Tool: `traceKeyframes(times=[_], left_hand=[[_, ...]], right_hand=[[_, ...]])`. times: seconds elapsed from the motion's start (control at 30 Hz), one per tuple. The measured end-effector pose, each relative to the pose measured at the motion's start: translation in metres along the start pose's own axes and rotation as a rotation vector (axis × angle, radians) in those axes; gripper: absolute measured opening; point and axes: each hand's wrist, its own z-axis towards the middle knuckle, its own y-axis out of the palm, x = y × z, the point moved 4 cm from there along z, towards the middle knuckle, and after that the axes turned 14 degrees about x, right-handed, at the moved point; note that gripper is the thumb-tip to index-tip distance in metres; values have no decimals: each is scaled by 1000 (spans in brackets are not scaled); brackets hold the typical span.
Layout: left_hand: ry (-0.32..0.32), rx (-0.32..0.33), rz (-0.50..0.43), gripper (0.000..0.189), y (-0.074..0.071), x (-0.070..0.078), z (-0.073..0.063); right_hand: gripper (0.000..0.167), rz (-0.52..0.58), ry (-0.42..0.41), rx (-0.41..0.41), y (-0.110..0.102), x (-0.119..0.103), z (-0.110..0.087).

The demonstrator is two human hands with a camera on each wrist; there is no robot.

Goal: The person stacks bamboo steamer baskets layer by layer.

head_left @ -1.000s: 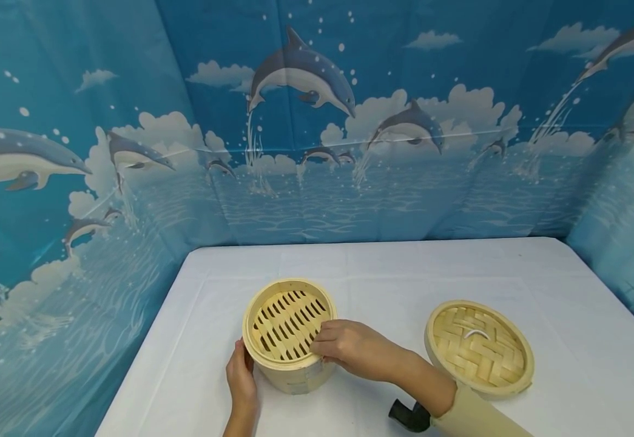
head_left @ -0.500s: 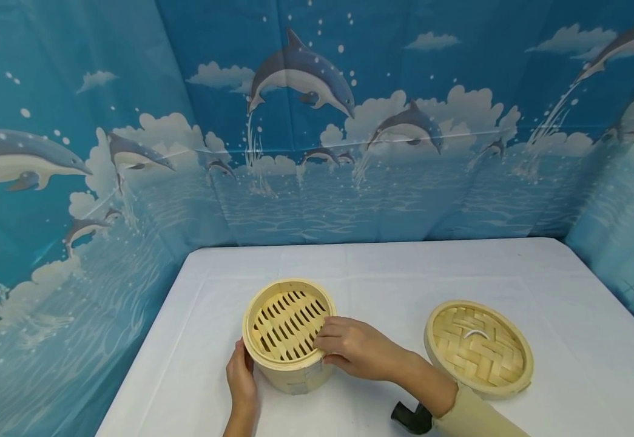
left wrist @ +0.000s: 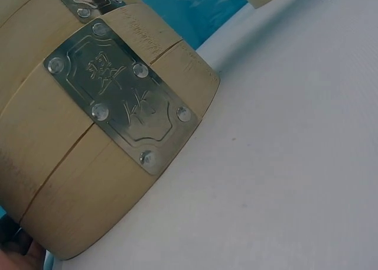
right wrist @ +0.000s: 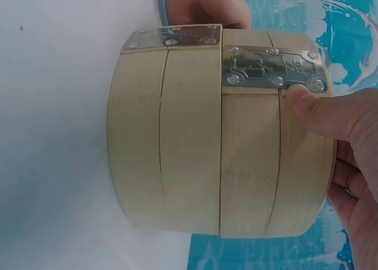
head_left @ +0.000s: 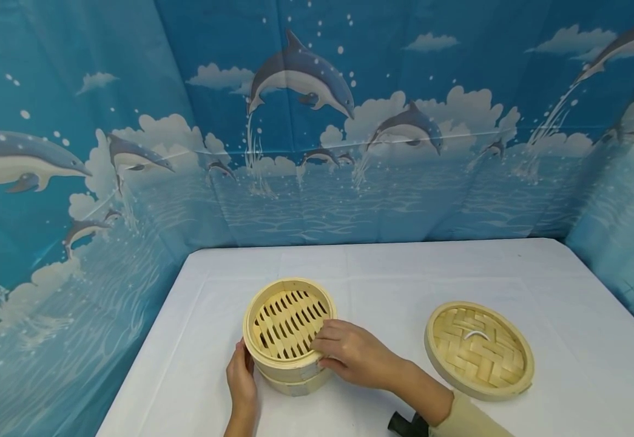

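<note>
Two round bamboo steamer baskets stand stacked on the white table. The upper basket point(head_left: 270, 362) shows its slatted floor and sits a little off line with the lower basket point(head_left: 293, 387). My right hand point(head_left: 354, 354) pinches the upper basket's right rim. In the right wrist view its thumb presses beside an embossed metal plate point(right wrist: 274, 68), with other fingers inside the rim. My left hand point(head_left: 242, 376) holds the stack's left side, its fingers mostly hidden behind. A second metal plate point(left wrist: 121, 98) shows on the lower basket in the left wrist view.
A woven bamboo lid point(head_left: 483, 355) with a small white loop handle lies on the table point(head_left: 387, 273) to the right. Beside my right sleeve, at the front, is a partly hidden black object point(head_left: 404, 425). A dolphin-printed curtain point(head_left: 317, 182) hangs around the table.
The upper basket has shifted slightly on the lower one, and a step now shows between them at the front. My right hand has moved slightly with it. My left hand stays put.
</note>
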Motion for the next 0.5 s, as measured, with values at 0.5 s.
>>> traceKeyframes(times=[0.5], left_hand=[[-13, -10, 15, 53, 1, 2, -3]], right_hand=[[28, -42, 37, 59, 5, -10, -3]])
